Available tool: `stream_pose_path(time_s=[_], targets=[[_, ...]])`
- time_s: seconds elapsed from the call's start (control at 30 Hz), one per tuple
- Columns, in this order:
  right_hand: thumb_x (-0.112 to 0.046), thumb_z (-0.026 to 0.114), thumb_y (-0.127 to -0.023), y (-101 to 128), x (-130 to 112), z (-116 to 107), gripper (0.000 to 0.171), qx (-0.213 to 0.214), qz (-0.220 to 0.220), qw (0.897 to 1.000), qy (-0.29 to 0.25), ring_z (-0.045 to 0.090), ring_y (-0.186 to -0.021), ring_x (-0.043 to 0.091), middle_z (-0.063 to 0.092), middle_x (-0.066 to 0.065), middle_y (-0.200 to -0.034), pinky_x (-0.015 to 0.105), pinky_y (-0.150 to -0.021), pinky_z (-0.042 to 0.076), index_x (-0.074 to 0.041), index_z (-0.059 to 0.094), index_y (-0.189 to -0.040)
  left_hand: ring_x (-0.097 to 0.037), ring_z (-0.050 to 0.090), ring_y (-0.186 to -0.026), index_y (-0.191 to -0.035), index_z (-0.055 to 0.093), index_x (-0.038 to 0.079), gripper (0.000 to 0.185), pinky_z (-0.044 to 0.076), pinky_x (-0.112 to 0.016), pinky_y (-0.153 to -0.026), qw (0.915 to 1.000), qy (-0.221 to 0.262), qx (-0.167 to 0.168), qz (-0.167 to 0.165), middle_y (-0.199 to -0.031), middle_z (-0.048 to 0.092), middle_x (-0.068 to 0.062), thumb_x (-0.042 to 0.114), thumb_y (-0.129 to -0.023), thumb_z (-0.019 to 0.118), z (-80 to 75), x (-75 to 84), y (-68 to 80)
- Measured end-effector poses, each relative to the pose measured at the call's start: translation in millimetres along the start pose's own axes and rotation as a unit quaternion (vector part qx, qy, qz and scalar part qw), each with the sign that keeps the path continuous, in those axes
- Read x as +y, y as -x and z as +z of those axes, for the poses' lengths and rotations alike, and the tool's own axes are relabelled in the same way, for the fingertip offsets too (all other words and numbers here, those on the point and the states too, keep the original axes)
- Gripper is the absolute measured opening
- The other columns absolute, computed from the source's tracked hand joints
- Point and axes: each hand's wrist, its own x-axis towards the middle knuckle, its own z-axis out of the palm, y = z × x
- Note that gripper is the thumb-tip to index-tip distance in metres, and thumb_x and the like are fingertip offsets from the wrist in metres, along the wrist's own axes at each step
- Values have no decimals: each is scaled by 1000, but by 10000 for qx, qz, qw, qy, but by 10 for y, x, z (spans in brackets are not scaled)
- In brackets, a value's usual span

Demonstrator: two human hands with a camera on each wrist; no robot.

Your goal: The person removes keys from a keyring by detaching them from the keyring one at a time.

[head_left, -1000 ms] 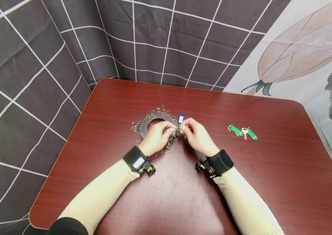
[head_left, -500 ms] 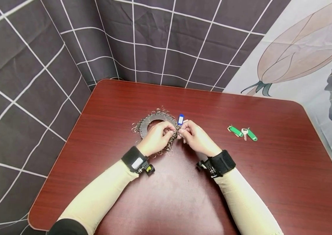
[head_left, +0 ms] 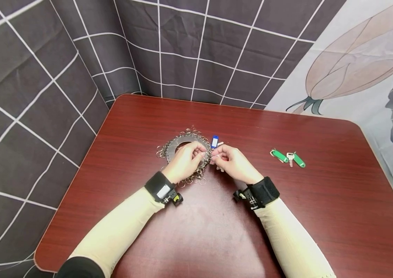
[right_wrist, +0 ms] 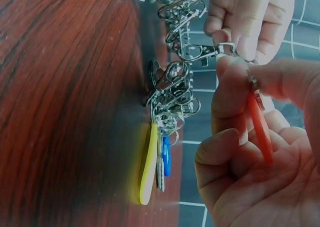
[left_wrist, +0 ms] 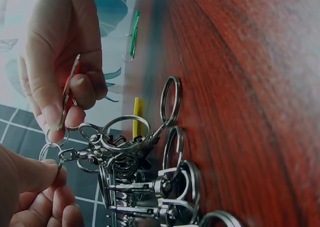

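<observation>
A flat grey ring [head_left: 172, 148], fringed with metal clasps and split rings, lies under my left hand [head_left: 186, 161]. Between thumb and finger that hand pinches a split ring [left_wrist: 60, 159] hanging from one swivel clasp [right_wrist: 202, 52]. Facing it, my right hand [head_left: 234, 164] pinches a key [left_wrist: 70, 92] with a red key tag [right_wrist: 260, 129], whose small ring [left_wrist: 66, 136] is right at the split ring. Fingers partly hide where the two rings meet. A yellow tag [right_wrist: 147, 167], a blue tag [right_wrist: 167, 157] and another key [right_wrist: 160, 169] hang at the grey ring's edge.
To the right on the red-brown table [head_left: 196, 235] lie two green key tags [head_left: 279, 156] with a key [head_left: 290, 158] between them. Dark checked cloth [head_left: 179, 69] rises behind the table, and a flower-print cloth [head_left: 353, 73] stands at the right.
My right hand has shifted slightly right and down, its fingers turning a little. Keys beside its fingertips show more now. The left hand keeps nearly the same place on the split ring.
</observation>
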Motion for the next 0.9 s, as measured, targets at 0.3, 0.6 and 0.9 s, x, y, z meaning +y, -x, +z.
stream_pose_path(time_s=[0.3, 0.6, 0.9], targets=[[-16, 67, -91, -24, 1, 22, 7, 350, -196, 9983, 424, 52, -55, 13, 60, -1, -68, 24, -52, 41, -12, 61, -92, -12, 58, -82, -100, 69, 8, 13, 48, -29, -75, 9988, -483, -103, -22, -92, 65, -1, 13, -96, 58, -31, 23, 19], [-13, 63, -93, -7, -9, 14, 9, 222, -162, 9996, -77, 60, -57, 29, 62, 6, -67, 28, -50, 45, -8, 57, -98, -8, 57, -75, -95, 65, 9, 5, 48, -21, -69, 9985, -225, -493, 6, -82, 61, 3, 10, -90, 66, -25, 11, 15], [-5, 62, -92, -2, -5, 42, 10, 163, -25, 9987, -473, 66, -65, 36, 64, 12, -72, 44, -57, 53, -5, 55, -100, -8, 58, -73, -94, 63, 10, 5, 48, -21, -68, 9992, -227, -312, -43, -80, 61, 4, 10, -90, 66, -16, -12, 19]])
